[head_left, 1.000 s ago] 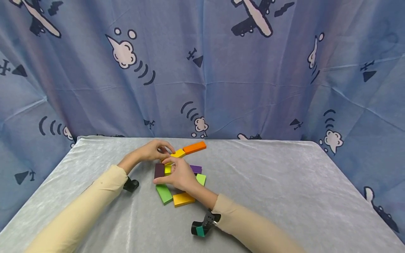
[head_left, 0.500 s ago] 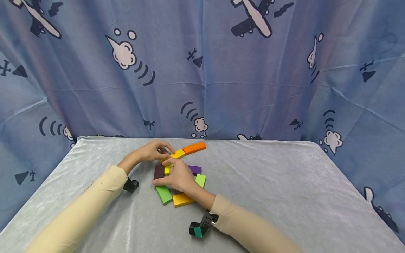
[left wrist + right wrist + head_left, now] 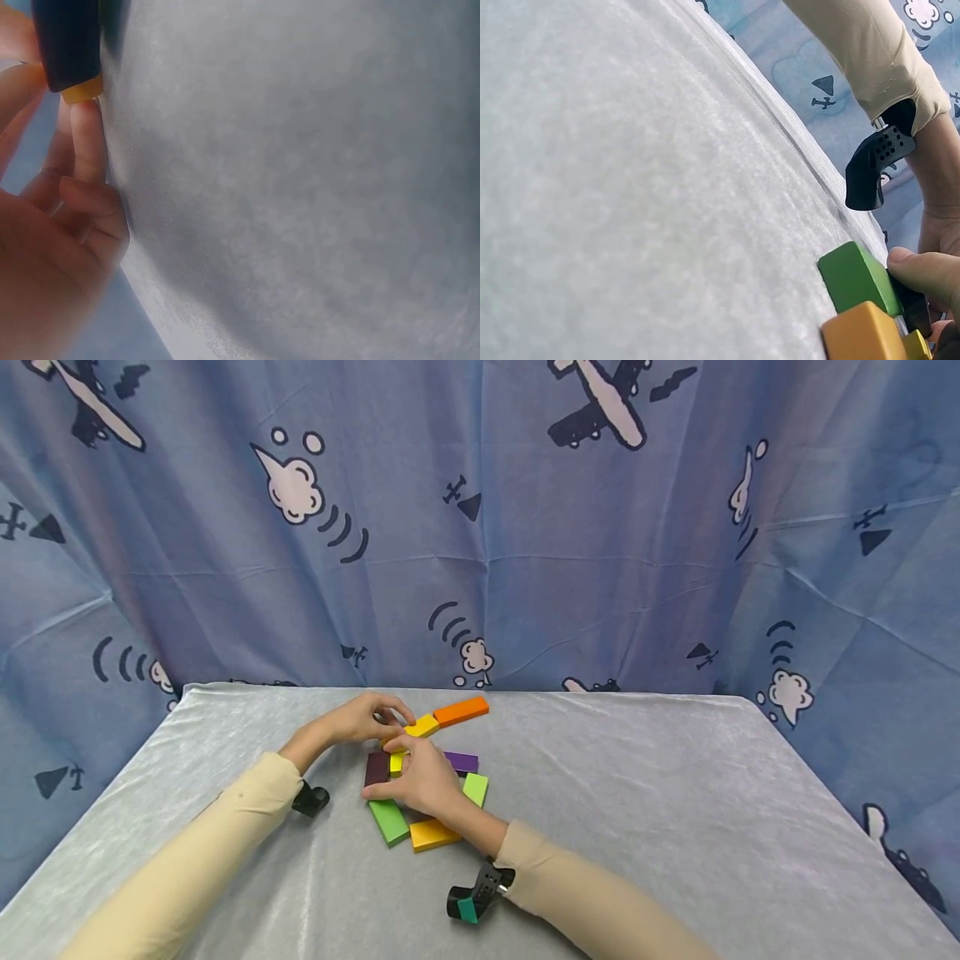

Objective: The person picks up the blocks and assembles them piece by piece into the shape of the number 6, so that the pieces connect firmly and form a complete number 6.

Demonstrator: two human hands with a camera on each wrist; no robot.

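Observation:
In the head view my right hand (image 3: 429,777) grips the dark brown block (image 3: 377,769), thumb at its near end and fingers by its far end. My left hand (image 3: 362,718) pinches the left part of a yellow block (image 3: 422,725), partly covered by the fingers. Below the dark block lies a green block (image 3: 388,822), then an orange-yellow block (image 3: 435,834). A light green block (image 3: 476,787), a purple block (image 3: 462,762) and a bright yellow block (image 3: 396,765) sit around my right hand. The left wrist view shows the dark block (image 3: 67,37) close to the fingers.
An orange block (image 3: 461,711) meets the yellow block's right end. Grey-white cloth (image 3: 637,827) covers the table, and a blue patterned curtain (image 3: 600,568) hangs behind it. Each wrist carries a black camera, the right one (image 3: 480,893) close above the cloth.
My right hand has shifted slightly toward me and to the left, and the dark brown block has slid a little nearer with it. The left hand stays in place on the yellow block.

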